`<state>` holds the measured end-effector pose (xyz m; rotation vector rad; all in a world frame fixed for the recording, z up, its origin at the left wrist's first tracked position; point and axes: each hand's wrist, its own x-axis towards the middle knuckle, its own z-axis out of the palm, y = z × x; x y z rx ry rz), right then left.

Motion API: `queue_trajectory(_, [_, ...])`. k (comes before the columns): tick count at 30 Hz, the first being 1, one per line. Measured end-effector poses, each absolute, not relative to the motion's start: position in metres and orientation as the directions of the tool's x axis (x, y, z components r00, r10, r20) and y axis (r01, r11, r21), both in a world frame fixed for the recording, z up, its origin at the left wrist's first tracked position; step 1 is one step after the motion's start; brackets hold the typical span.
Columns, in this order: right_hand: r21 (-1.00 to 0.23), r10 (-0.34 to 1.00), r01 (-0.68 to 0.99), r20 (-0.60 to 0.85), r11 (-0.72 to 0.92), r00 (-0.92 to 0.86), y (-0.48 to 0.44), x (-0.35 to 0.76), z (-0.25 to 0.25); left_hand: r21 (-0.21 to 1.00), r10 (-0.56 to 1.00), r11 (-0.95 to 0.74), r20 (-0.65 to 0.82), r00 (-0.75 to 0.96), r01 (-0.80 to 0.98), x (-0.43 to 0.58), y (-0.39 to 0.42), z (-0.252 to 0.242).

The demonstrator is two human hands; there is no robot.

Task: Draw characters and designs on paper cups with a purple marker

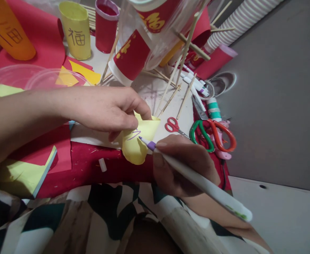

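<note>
Between 2 hands [109,109] [186,164], yellow tube [134,151]

1. A plain grey wall or panel [279,102] fills the right side of the frame, its face smooth and matte.
2. Below it, at lower right, lies a flat white surface [284,211] with a small dark oval mark [262,186] near its upper edge.
3. A white ribbed hose [246,21] slants across the upper right, against the grey.
4. A table with a dark red covering [86,165] spans centre and left.
5. The light is soft and rather dim.
</note>
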<state>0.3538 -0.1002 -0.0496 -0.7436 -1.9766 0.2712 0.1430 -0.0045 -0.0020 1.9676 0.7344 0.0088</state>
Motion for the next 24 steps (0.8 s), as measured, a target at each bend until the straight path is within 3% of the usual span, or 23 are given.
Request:
queue_trajectory(7, [-0.485, 0.599, 0.376, 0.745, 0.789, -0.294, -0.101, 0.349, -0.061, 0.830, 0.499, -0.377, -0.192, 0.845, 0.411, 0.141, -0.005, -0.009])
queue_trajectory(13, [-0.468, 0.587, 0.392, 0.760, 0.792, -0.279, -0.101, 0.348, -0.060, 0.821, 0.515, -0.337, -0.250, 0.820, 0.461, 0.142, -0.006, -0.007])
queue_trajectory(24, [-0.484, 0.631, 0.420, 0.688, 0.767, -0.360, -0.101, 0.351, -0.050, 0.838, 0.498, -0.338, -0.228, 0.837, 0.428, 0.141, -0.005, -0.009])
